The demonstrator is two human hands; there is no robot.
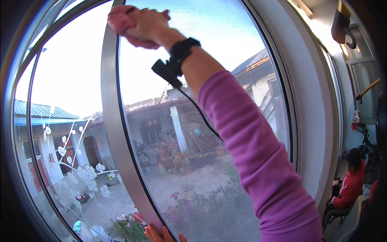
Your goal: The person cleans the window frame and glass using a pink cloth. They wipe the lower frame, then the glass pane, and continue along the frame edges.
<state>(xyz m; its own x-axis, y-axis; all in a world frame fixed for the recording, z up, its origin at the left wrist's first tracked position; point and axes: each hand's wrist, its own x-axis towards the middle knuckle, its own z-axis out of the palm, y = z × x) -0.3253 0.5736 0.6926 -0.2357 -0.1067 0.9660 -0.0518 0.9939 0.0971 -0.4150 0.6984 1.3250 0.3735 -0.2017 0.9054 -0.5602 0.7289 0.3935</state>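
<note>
My right hand is raised high and closed round a pink cloth. The cloth presses against the top of the upright metal window frame and the edge of the mesh-covered pane. Round that wrist sits a black strap with a small device, and a cable runs from it along my purple sleeve. Low down, only the fingers of my left hand show, spread apart against the bottom of the same frame; the rest of it lies below the picture.
Left of the frame is a glass pane with white flower decals. Beyond the window lie a courtyard, potted plants and low buildings. Indoors at the right, a person in a red jacket sits near a bicycle; a white wall borders the window.
</note>
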